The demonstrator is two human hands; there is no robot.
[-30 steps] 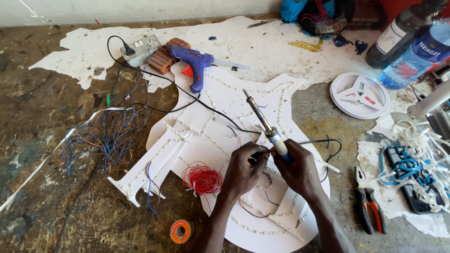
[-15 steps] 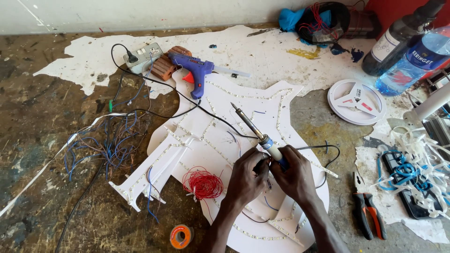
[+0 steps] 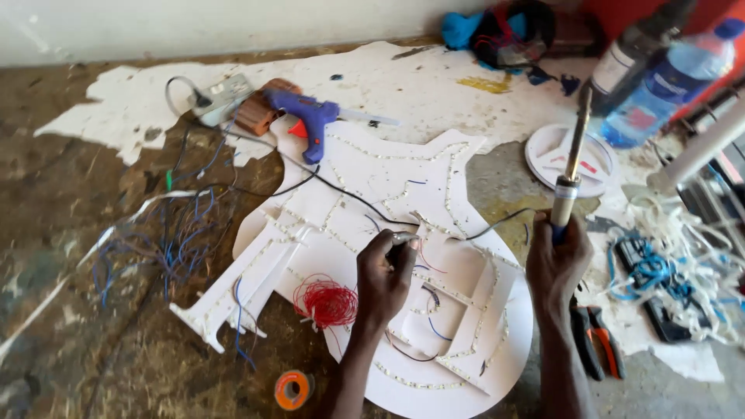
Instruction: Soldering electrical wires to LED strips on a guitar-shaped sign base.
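A white cut-out sign board point(image 3: 365, 194) with rows of small lights and thin wires lies flat on the worn table. My left hand point(image 3: 386, 275) rests on its middle, fingers pinched around a thin wire end. My right hand point(image 3: 557, 260) is lifted to the right of the board and grips a soldering iron point(image 3: 571, 167) by its handle, tip pointing up and away. A black cord runs from the iron across the board. A bundle of red wire point(image 3: 326, 301) lies just left of my left hand.
A blue glue gun point(image 3: 310, 120) and a socket block point(image 3: 221, 97) lie at the back left. Loose blue wires point(image 3: 178, 233) spread on the left. Orange tape roll point(image 3: 293, 388) near front. Pliers point(image 3: 597, 341), white strips point(image 3: 683, 256), a white spool point(image 3: 570, 159) and bottles point(image 3: 660, 85) crowd the right.
My right hand has pulled away from the left and lifted the soldering iron up to the right, its tip now pointing upward. My left hand stays on the board.
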